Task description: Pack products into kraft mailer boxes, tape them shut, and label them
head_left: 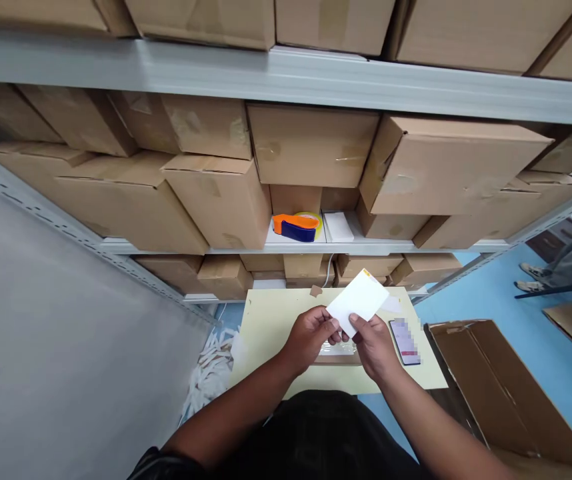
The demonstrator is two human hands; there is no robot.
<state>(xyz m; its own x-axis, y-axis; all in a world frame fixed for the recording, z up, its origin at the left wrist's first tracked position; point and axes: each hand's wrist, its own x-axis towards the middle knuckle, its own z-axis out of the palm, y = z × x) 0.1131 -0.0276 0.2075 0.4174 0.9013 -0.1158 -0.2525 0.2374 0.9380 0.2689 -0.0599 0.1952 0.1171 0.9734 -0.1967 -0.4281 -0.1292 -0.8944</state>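
Between my hands a white rectangular card or label sheet [359, 301] is held tilted, with a small orange-yellow mark at its top corner. My left hand [311, 337] pinches its lower left edge between thumb and fingers. At the lower right edge, my right hand [373, 340] grips it with the thumb on top. Below the hands lies a small cardboard box [336, 359] with clear tape and a white patch on it, partly hidden by them. To the right, a phone [405, 341] with a lit screen rests on the pale yellow table [273, 320].
Metal shelves [206, 67] packed with cardboard boxes [311, 143] stand ahead. An orange and blue tape dispenser [296, 227] and a white stack [339, 227] sit on one shelf. A large open carton [506, 387] is at right, white strips [211, 370] at left. A person's legs [571, 263] show far right.
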